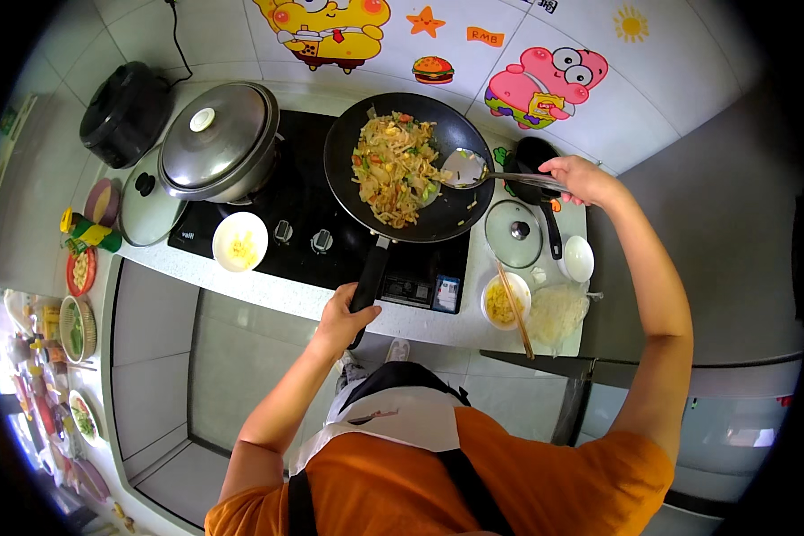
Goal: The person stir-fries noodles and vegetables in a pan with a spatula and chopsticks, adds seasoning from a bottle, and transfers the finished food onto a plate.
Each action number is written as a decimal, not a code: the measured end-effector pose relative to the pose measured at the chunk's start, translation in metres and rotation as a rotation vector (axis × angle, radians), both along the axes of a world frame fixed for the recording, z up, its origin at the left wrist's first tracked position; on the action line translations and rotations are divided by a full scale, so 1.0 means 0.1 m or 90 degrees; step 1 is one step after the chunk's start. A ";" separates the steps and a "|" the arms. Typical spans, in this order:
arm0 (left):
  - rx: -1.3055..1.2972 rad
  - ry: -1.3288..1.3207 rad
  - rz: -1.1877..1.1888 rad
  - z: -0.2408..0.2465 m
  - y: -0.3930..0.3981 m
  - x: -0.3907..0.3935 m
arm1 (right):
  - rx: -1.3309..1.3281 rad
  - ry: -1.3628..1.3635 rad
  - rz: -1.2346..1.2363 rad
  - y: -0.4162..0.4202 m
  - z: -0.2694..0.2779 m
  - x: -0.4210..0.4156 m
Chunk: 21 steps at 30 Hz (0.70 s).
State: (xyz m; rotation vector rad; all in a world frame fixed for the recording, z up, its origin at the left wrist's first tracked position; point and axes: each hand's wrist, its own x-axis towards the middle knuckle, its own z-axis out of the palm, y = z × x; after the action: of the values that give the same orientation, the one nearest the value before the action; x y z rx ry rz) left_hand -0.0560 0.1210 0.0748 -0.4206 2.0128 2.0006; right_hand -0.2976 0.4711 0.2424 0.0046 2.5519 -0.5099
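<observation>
My left hand (343,316) grips the black handle (373,271) of a dark wok (465,124) on the black glass hob (301,181). Stir-fried noodles or shredded food (395,171), mixed with orange and green pieces, fill the wok's left side. From the right, my right hand (579,179) holds a metal spatula (465,167) by its long handle. The spatula's blade is inside the wok, at the right edge of the food. A few scraps stick to the blade and to the bare right wall of the wok.
A lidded steel pot (218,141) occupies the left burner. In front of it stands a white bowl (240,241) with yellow bits. At right are a glass lid (513,233), a small black pan (536,161), a bowl with chopsticks (506,301) and a plastic bag (559,315).
</observation>
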 end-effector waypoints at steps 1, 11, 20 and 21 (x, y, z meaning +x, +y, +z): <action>0.002 -0.025 -0.004 0.02 -0.01 0.01 | -0.007 0.013 0.012 -0.01 -0.02 -0.04; -0.034 0.030 -0.009 0.05 -0.01 0.02 | -0.057 0.300 0.182 -0.34 -1.11 -0.46; -0.038 0.024 0.000 -0.02 -0.02 0.03 | 0.285 0.463 0.425 -0.36 0.16 -0.01; -0.032 0.024 0.001 0.00 -0.01 0.02 | 0.327 0.456 0.400 -0.37 0.28 0.02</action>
State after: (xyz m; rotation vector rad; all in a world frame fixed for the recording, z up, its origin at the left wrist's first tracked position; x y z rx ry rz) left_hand -0.0542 0.1199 0.0751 -0.3985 2.0890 1.9769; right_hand -0.2957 0.4342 0.2706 -0.9019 3.0507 0.4772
